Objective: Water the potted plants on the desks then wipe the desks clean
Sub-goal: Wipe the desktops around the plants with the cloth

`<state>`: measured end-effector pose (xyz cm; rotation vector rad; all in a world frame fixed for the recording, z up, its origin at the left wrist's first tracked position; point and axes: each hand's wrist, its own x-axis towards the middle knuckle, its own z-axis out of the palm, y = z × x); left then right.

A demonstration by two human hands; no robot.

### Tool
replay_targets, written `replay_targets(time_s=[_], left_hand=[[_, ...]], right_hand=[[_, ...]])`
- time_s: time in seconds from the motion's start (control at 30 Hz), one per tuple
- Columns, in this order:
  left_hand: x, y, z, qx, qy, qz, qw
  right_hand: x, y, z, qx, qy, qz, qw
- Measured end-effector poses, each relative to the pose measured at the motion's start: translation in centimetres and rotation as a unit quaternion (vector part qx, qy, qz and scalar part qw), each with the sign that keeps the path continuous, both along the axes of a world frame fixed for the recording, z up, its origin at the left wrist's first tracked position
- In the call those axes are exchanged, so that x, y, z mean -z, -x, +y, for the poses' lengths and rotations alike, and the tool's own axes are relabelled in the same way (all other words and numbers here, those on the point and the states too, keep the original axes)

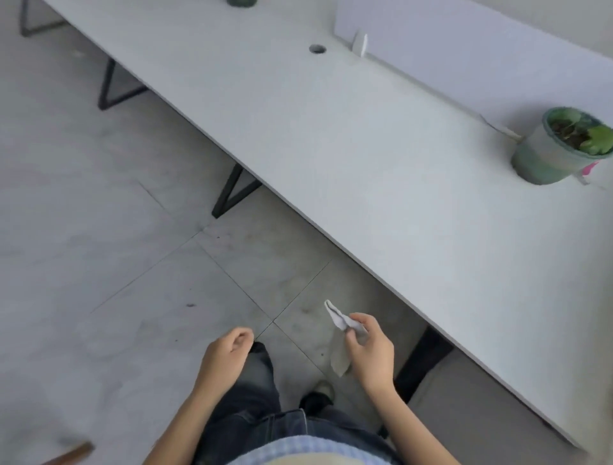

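A long white desk runs diagonally from top left to bottom right. On its right end stands a potted plant in a green pot. A second green pot is cut off at the top edge. My right hand is over the floor in front of the desk, pinching a small grey cloth that hangs down from the fingers. My left hand is beside it, loosely curled, with nothing in it.
A white partition stands along the desk's far side, with a cable hole near it. Black metal desk legs stand under the near edge. The floor is grey tile. My legs and shoes are below.
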<state>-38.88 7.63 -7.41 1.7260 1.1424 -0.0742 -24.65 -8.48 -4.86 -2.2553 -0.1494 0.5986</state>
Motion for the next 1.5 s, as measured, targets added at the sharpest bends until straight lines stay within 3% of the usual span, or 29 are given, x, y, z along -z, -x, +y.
replay_targets(time_s=[0.2,0.4,0.5,0.73,1.1,1.33,1.5], left_hand=[[-0.8,5.1,8.6,-0.009,-0.027,-0.027,0.999],[-1.4,14.3,19.7,-0.265,-0.050,-0.037,0.962],[-0.4,16.4,21.9,-0.320,-0.026,-0.018,0.947],[1.0,12.8,27.5,-0.281,0.019,-0.025,0.959],[-1.9,2.3,46.6,-0.269,-0.039,-0.045,0.961],[-1.0,-2.1,53.6,-0.253,-0.010,-0.037,0.967],[1.3,-1.5,61.4,-0.320,0.012,-0.007,0.947]], right_hand=[[-0.2,2.8,11.0,-0.035,-0.007,-0.010,0.999],[-1.3,8.2,25.1,-0.107,-0.096,-0.016,0.989],[-1.9,9.2,28.9,-0.133,-0.113,-0.039,0.984],[-0.2,7.4,35.2,-0.166,-0.042,-0.032,0.985],[-2.0,-4.0,55.6,-0.151,-0.124,-0.061,0.979],[-0.4,-5.7,64.0,-0.258,-0.034,-0.011,0.966],[0.6,-7.4,71.5,-0.292,0.000,-0.011,0.956]])
